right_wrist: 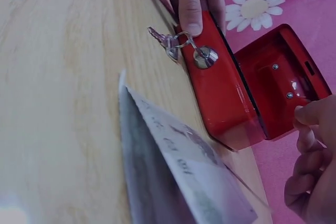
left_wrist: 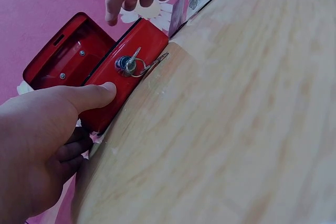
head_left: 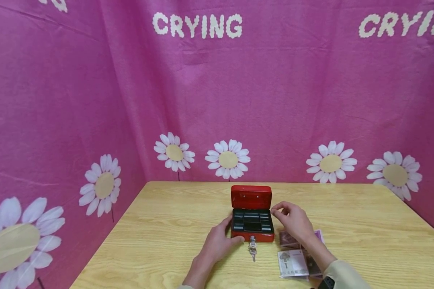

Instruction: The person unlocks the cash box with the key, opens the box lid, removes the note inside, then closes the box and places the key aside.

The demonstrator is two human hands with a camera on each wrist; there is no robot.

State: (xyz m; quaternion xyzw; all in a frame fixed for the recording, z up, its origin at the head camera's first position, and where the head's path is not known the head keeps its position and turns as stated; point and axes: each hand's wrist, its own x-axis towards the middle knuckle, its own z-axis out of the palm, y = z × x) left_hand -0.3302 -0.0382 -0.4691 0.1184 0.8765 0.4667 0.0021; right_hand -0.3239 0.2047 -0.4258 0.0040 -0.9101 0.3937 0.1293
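Observation:
A small red cash box (head_left: 254,237) stands on the table with its lid (head_left: 251,196) raised. Inside it sits a black compartment tray (head_left: 252,226). Keys on a ring (head_left: 252,251) hang from the front lock (left_wrist: 125,65). My left hand (head_left: 217,243) grips the box's left front corner, thumb on the red front and fingers along the side. At the back right corner, my right hand (head_left: 293,220) has its fingertips right by the rim and raised lid. Its fingers are loosely bent, with nothing visible between them. Folded banknotes (head_left: 293,263) lie below the right forearm.
More purple and dark notes (head_left: 288,239) lie beside the pale folded one, right of the box. The wooden table (head_left: 159,241) ends at a pink curtain (head_left: 275,100) printed with daisies, at the back and left.

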